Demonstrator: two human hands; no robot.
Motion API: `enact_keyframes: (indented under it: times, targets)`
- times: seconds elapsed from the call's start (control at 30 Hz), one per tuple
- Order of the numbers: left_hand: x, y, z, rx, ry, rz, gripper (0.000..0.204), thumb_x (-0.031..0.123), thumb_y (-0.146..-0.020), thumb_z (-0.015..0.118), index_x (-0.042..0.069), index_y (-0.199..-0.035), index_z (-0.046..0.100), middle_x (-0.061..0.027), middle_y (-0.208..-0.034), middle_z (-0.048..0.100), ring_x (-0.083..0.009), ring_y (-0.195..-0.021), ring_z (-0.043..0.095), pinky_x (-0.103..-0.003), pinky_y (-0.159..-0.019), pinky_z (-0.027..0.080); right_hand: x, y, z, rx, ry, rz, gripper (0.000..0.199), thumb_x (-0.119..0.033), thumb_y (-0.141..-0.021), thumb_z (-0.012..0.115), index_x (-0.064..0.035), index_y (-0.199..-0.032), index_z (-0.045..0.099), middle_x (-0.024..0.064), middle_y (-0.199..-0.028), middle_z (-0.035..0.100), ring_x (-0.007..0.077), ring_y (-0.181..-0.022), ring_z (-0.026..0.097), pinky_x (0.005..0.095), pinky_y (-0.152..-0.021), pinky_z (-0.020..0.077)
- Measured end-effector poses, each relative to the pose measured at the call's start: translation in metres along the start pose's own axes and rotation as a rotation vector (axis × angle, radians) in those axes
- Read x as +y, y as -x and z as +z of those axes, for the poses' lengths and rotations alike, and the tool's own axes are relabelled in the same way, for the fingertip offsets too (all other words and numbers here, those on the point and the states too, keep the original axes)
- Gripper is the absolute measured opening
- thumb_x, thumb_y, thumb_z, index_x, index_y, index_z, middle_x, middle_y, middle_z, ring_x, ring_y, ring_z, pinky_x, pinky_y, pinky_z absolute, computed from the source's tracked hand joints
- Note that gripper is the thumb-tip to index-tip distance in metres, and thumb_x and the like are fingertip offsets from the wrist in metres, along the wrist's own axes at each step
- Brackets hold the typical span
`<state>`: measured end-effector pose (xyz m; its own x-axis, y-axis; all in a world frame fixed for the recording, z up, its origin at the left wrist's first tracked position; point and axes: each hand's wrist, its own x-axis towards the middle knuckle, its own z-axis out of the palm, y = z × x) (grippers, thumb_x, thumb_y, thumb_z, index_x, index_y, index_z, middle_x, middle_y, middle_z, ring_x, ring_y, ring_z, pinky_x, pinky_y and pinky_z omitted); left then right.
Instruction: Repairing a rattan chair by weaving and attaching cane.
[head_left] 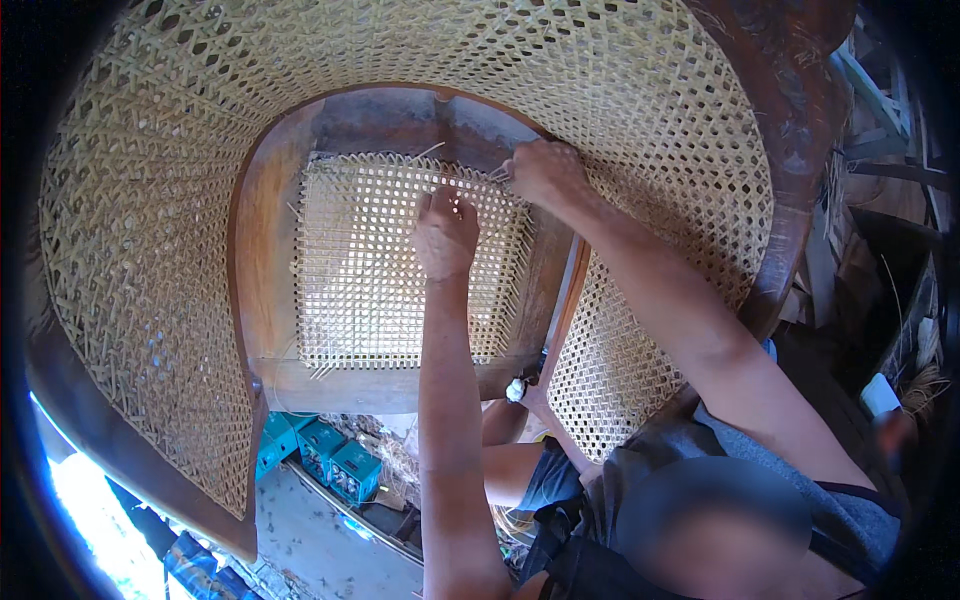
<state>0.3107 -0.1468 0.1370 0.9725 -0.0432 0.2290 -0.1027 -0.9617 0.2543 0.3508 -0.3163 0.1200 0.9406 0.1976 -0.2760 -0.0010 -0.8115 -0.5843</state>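
A square woven cane seat [360,260] sits in the wooden seat frame [262,230] of a chair, its strands running through holes along the edges. Over the upper middle of the weave is my left hand [447,238], with fingers curled close against the strands; what they pinch, if anything, is hidden. My right hand [548,172] is closed at the upper right corner of the seat, and pale cane strand shows at its fingertips. A loose strand end [430,150] sticks up from the top edge, and short ends hang at the lower left.
A tall curved cane backrest [150,250] wraps around the seat, bordered by dark wood [800,150]. Below stand teal crates [355,470] on the floor beside a grey surface [330,530]. Wood pieces and fibre scraps [925,385] lie at the right.
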Motion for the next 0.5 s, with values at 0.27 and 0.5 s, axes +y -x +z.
enact_keyframes:
  times: [0.27,0.5]
  targets:
    - [0.019,-0.015,0.021,-0.289,0.871,-0.548,0.022,0.020,-0.089,0.069,-0.002,-0.092,0.069,-0.0088,-0.067,0.068,-0.0166,-0.055,0.065,-0.030,-0.046,0.049,0.006,0.008,-0.013,0.086,-0.118,0.100,0.037,-0.035,-0.089,0.059,-0.0007,-0.089,0.071,0.0206,-0.094,0.069,0.0371,-0.091,0.067,0.0477,-0.082,0.0533]
    - [-0.003,-0.013,0.014,-0.145,0.618,-0.437,0.015,0.013,-0.085,0.070,-0.001,-0.081,0.069,-0.0081,-0.068,0.068,-0.0148,-0.054,0.065,-0.029,-0.051,0.052,-0.004,-0.004,0.001,-0.077,-0.139,-0.104,0.022,-0.022,-0.083,0.060,-0.0029,-0.085,0.071,0.0213,-0.089,0.069,0.0387,-0.087,0.068,0.0486,-0.080,0.0539]
